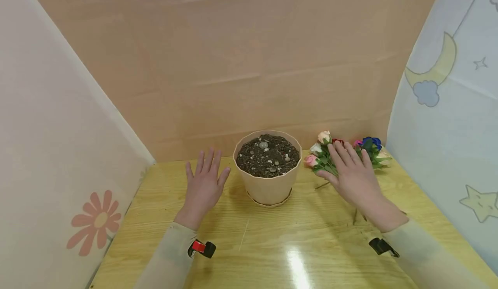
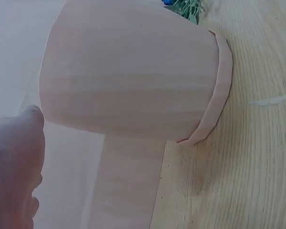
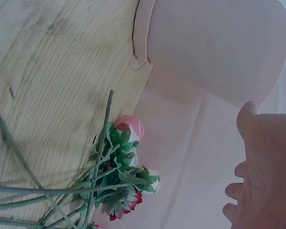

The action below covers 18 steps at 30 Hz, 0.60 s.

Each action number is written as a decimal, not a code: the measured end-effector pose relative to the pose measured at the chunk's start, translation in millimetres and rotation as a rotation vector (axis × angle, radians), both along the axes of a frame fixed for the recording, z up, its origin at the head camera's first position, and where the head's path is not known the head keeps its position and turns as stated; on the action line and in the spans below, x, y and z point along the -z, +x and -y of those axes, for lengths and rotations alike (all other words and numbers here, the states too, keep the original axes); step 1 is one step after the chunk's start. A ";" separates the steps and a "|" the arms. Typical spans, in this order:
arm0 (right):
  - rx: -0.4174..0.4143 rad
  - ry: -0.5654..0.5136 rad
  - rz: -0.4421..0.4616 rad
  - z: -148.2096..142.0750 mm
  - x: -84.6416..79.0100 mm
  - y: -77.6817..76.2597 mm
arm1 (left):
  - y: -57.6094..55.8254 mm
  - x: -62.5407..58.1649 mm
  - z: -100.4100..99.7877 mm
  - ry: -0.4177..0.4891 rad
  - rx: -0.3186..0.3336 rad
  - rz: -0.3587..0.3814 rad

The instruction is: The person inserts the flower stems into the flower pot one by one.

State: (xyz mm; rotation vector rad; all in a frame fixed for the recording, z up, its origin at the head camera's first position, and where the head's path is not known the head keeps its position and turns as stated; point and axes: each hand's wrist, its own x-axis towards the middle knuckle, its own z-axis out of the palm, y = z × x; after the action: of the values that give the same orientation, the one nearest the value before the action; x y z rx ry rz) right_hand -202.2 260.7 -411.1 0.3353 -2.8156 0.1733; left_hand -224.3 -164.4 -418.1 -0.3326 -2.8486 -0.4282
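A beige flower pot (image 1: pixel 268 189) filled with dark soil (image 1: pixel 256 159) and small pebbles stands on a saucer near the back of the table. To its left my left hand (image 1: pixel 203 187) is held with fingers straight and spread, holding nothing. My right hand (image 1: pixel 355 181) is over the artificial flowers (image 1: pixel 328 161) on the right, its fingers spread and extended, and it overlaps some of them in the head view. Pink, white, peach, red and blue blooms show. In the right wrist view the green stems (image 3: pixel 26 167) lie crossed on the wood.
The wooden table (image 1: pixel 218 254) meets a brown paper backdrop (image 1: pixel 194 64) behind the pot. A white panel with a printed flower (image 1: pixel 100 219) borders the left side, and one with a moon (image 1: pixel 439 68) borders the right. Both wrists wear black straps.
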 end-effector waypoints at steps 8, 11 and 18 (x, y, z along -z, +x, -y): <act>0.026 -0.037 -0.033 -10.0 0.4 -2.1 | -3.9 1.1 -7.5 0.161 0.041 -0.021; 0.045 -0.055 -0.024 -16.9 2.8 -3.5 | -5.6 0.9 -12.5 0.297 0.078 -0.025; 0.089 -0.079 -0.042 -35.0 11.7 -4.4 | -11.9 0.2 -26.2 0.499 0.147 -0.006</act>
State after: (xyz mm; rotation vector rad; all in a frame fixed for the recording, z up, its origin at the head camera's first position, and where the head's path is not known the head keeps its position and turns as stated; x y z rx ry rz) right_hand -206.6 295.8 -422.8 0.1933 -2.7664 0.2536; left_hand -236.2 -138.3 -418.4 -0.4391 -2.5980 -1.1312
